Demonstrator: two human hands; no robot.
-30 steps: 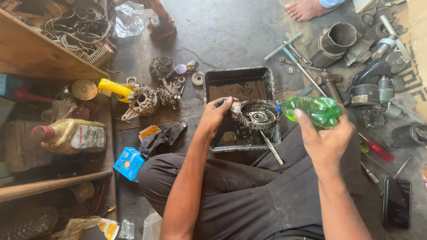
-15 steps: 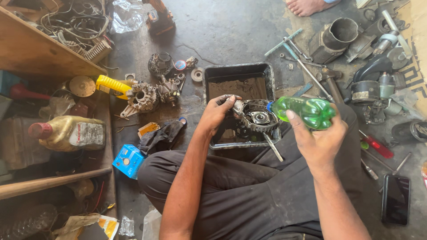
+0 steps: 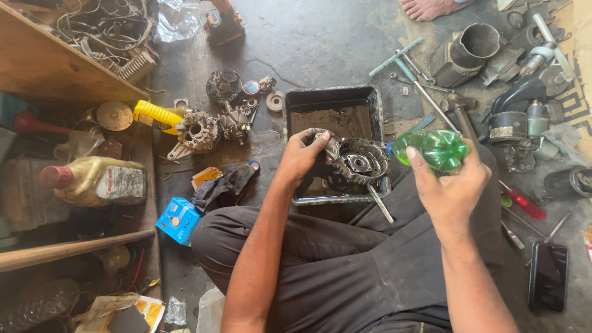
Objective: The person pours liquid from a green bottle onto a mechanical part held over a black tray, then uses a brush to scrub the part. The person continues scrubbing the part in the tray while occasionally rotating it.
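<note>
- A round metal housing [image 3: 357, 161] is gripped at its rim by the left hand [image 3: 302, 157], held over the black tray [image 3: 370, 102] so drips are caught;
- a green plastic bottle [image 3: 431, 149] is clasped in the right hand [image 3: 453, 188], tipped toward the housing;
- tools are strewn on the floor [image 3: 320, 43].

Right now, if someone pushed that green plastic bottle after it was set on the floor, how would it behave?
The green plastic bottle, gripped in the right hand, looks thin-walled, so it is probably light and would dent under a squeeze. Its rounded body would likely roll if laid sideways. The grimy workspace suggests it may feel slippery.
</note>
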